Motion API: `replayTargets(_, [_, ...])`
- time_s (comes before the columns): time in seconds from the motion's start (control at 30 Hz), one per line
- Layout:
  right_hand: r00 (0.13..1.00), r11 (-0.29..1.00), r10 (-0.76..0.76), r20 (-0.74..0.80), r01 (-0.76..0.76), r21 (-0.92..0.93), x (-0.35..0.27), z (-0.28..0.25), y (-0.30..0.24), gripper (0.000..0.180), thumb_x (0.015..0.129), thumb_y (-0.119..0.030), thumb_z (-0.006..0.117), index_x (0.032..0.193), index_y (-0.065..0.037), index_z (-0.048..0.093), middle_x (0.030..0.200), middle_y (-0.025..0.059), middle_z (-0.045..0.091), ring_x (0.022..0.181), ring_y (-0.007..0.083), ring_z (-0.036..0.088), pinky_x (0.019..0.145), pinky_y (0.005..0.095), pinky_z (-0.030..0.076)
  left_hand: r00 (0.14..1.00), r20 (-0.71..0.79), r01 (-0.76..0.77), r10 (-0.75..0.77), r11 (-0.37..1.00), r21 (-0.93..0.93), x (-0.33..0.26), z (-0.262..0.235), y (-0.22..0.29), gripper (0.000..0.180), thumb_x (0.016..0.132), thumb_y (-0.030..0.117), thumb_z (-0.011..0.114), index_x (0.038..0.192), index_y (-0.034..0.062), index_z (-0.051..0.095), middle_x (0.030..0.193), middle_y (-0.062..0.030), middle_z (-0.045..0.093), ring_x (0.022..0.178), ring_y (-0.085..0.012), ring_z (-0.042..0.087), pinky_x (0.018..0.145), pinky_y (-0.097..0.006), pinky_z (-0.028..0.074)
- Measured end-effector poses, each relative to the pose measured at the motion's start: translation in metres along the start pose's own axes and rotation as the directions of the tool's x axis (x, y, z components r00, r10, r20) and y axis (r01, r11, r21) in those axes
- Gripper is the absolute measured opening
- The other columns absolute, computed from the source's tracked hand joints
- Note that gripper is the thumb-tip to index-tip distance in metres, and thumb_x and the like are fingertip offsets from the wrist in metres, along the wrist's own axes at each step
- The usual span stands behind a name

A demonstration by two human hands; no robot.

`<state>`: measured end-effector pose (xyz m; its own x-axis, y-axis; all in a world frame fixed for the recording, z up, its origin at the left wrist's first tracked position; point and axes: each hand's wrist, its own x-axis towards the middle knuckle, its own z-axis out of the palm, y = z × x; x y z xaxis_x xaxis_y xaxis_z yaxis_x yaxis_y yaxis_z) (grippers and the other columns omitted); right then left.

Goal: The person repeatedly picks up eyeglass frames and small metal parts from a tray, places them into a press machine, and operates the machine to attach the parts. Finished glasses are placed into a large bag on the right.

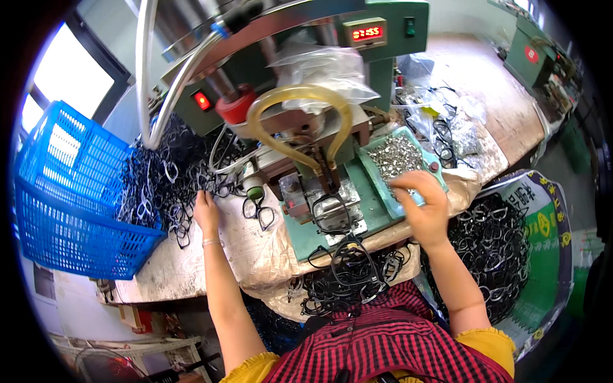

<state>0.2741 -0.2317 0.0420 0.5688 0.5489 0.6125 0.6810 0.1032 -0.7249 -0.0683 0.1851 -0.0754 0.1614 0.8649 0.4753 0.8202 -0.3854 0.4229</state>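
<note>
On workbench (191,281), green press machine (306,96) at centre, blue plastic basket (70,191) tipped at left, spilling heap of black eyeglass frames (166,172). Sack of more frames (491,242) at right, beside bench edge. One black frame (332,214) lies on machine bed, under yellow hose loop (300,121). Shallow green tray of small metal parts (397,155) right of bed. Left hand (205,214) fingers spread, resting at heap's edge. Right hand (424,207) over tray, fingertips pressed together, probably pinching small part; too small to confirm.
</note>
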Motion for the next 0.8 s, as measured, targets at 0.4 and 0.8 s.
replayTargets(0.4, [0.978,0.792,0.202,0.056,-0.197,0.578,0.017,0.074,-0.024,0.040,0.083,0.002,0.070,0.120,0.003,0.056,0.105,0.0061,0.066,0.093,0.0133,0.065,0.082,0.0278,0.050,0.976,-0.186,-0.050,-0.117,0.704,-0.709,-0.101,-0.073,0.119,0.019,0.105,0.013,0.052,0.105,-0.0014,0.064,0.092,-0.0054,0.064,0.076,-0.0123,0.058,0.068,-0.026,0.047])
replayTargets(0.8, [0.985,0.991,-0.102,0.138,0.112,-0.068,0.029,0.031,-0.003,0.023,0.081,-0.010,0.069,0.103,-0.004,0.071,0.119,0.0164,0.067,0.117,0.0353,0.061,0.102,0.0455,0.046,0.597,-0.299,-0.658,0.745,0.242,-0.713,-0.150,-0.151,0.278,0.007,0.083,0.012,0.075,0.087,0.0085,0.071,0.093,-0.0098,0.075,0.087,-0.0288,0.072,0.090,-0.048,0.053])
